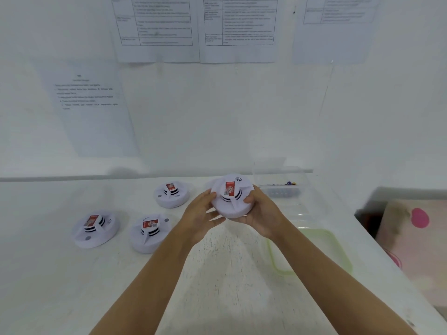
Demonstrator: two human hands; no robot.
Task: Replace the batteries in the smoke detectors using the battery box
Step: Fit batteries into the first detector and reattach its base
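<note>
White table (229,274): three smoke detectors (172,194), clear battery box (281,187), lid (312,252)

Both bare forearms are stretched forward and converge. The left hand (203,213) is cupped with fingers spread (slightly blurred), while the right hand (260,213) is curled in a supporting grip, thumb uppermost.

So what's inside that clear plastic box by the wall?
The clear plastic box shows a row of small pale cylinders, probably batteries, low at its front wall, plus a few dark and yellow bits behind. The blur and the hazy wall keep anything deeper from being made out.
</note>
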